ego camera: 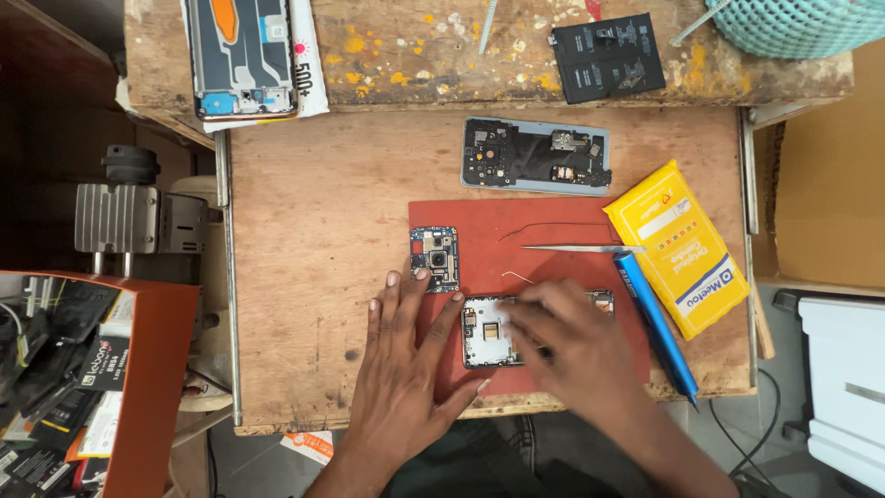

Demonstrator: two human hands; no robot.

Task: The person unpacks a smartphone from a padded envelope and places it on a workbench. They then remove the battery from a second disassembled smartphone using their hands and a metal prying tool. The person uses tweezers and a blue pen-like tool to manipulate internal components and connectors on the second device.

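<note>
The left hand (406, 369) presses the open phone (489, 332) flat, fingers apart. The right hand (572, 346) touches its top, fingers together. It looks thin and easy to break, so hold its edges.

Paint-spattered wooden workbench (304, 231), cluttered orange shelf (152, 369) left, white cabinet (843, 369) right.

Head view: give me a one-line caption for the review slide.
Both hands, left hand and right hand, rest on an opened phone frame on a red mat, circuit board and tweezers nearby.
</note>
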